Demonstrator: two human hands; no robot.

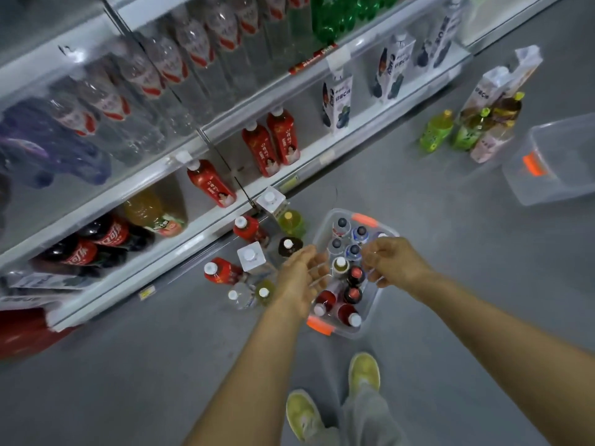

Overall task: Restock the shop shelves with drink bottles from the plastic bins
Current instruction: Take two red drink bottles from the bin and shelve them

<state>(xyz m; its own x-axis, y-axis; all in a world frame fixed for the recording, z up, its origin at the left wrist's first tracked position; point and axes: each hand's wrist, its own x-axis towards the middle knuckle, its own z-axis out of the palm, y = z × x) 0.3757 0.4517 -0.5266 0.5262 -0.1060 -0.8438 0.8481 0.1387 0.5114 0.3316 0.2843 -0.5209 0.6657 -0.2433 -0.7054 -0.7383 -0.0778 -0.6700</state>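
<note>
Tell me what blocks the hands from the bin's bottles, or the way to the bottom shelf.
Nothing blocks the left hand or right hand: the bin is lidless. Floor bottles stand between it and the shelf.

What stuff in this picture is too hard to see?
All in the head view:
- Whether the left hand and right hand grip the clear bin or only touch it: the backs of the hands hide the contact.
- Label print on the water bottles on the upper shelf: blurred.
- Second bin: cut off by the right edge.
- Red object at bottom left: blurred and cut off by the left edge.
</note>
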